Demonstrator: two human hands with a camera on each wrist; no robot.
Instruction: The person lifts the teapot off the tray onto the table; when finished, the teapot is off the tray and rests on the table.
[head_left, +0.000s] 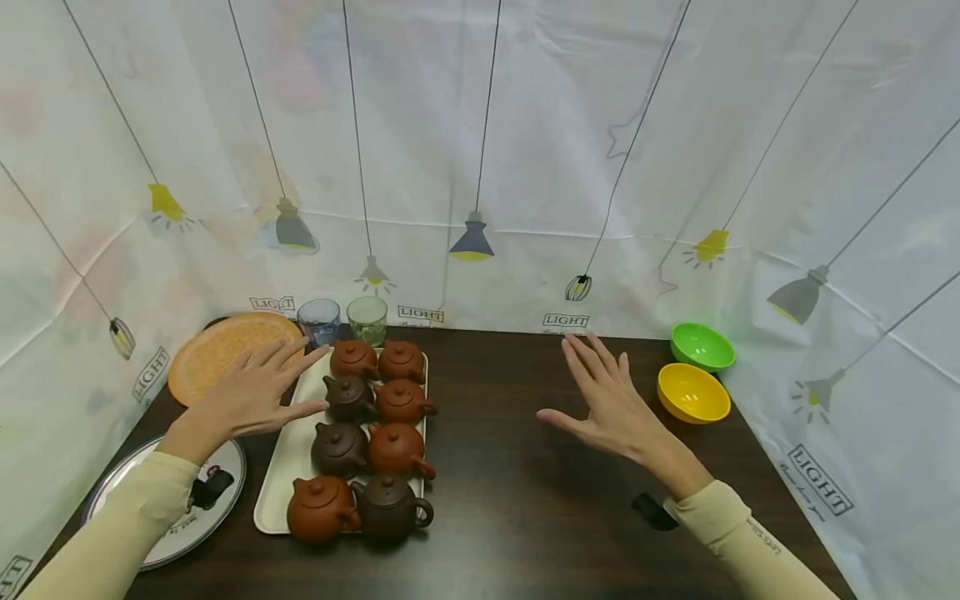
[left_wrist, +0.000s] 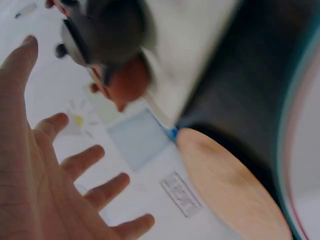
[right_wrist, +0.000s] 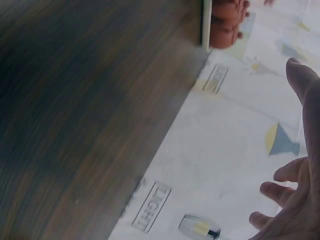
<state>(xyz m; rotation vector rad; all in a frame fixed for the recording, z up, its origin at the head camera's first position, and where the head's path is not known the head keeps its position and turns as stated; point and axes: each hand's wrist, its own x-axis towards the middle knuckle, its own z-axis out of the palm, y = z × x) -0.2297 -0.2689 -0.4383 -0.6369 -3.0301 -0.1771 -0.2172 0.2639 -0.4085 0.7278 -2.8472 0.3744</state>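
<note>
My left hand (head_left: 251,392) hovers with fingers spread, just left of a cream tray (head_left: 288,475) and near an orange oval placemat-like board (head_left: 217,350). Nothing is in its grasp. On the tray stand several small clay teapots in two columns, some reddish brown, like the teapot (head_left: 396,448), others dark brown, like the teapot (head_left: 388,504). In the left wrist view a dark teapot (left_wrist: 107,35) shows beyond the thumb. My right hand (head_left: 611,404) is held over the dark table (head_left: 495,467), fingers extended and holding nothing. Nearest to it is a yellow bowl (head_left: 693,396).
A green bowl (head_left: 701,346) sits behind the yellow one at the right edge. Two glasses, a blue glass (head_left: 320,321) and a green glass (head_left: 367,319), stand behind the tray. A white round plate (head_left: 217,521) lies partly under my left forearm. A printed white curtain (head_left: 525,167) borders the table.
</note>
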